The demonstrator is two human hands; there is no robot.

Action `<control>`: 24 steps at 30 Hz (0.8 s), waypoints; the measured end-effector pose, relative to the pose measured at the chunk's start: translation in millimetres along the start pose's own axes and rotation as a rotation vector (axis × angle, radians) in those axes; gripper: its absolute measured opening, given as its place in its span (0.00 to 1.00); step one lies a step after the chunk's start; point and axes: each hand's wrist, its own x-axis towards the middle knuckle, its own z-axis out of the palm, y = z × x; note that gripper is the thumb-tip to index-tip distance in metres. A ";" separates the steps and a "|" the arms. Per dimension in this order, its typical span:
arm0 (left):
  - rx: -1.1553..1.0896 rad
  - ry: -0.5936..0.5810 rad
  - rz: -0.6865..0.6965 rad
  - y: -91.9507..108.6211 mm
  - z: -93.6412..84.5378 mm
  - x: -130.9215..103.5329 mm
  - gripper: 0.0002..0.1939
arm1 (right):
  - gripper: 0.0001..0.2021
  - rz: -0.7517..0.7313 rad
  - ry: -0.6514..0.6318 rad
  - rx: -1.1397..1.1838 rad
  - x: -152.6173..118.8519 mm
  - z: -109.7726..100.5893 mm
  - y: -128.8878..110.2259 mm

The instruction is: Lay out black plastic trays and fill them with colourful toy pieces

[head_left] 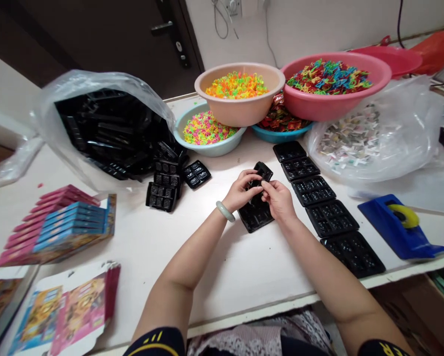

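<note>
Both of my hands are over a black plastic tray [256, 216] with compartments, near the middle of the table. My left hand [243, 190], with a pale green bangle on its wrist, has its fingers wrapped over the tray's upper part. Beside it on the right, my right hand [276, 198] has thumb and forefinger pinched close to the left fingertips; anything between them is too small to name. Part of the tray is hidden under the hands. A column of similar black trays [313, 191] lies to the right.
Bowls of small colourful pieces, including an orange bowl [240, 111] and a pink bowl [336, 104], stand behind. Bagged black trays [114, 131] and box stacks [66, 225] are left; a bag of small pieces [355, 138] and blue tape dispenser [396, 227] are right.
</note>
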 end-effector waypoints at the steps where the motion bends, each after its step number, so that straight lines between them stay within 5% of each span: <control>1: 0.014 -0.010 0.009 0.0 -2.6 -2.5 0.14 | 0.20 -0.007 0.009 -0.021 -1.7 0.6 2.3; 8: 0.092 -0.037 0.037 9.0 -15.1 -15.4 0.19 | 0.15 -0.028 -0.061 -0.265 -11.1 0.5 -1.7; 20: -0.192 -0.046 -0.101 35.1 -9.6 -39.0 0.16 | 0.22 0.050 -0.069 -0.017 -43.6 5.6 0.2; 24: -0.322 0.071 -0.141 29.6 -26.8 -42.3 0.17 | 0.25 0.092 -0.037 0.084 -47.7 -8.8 -2.1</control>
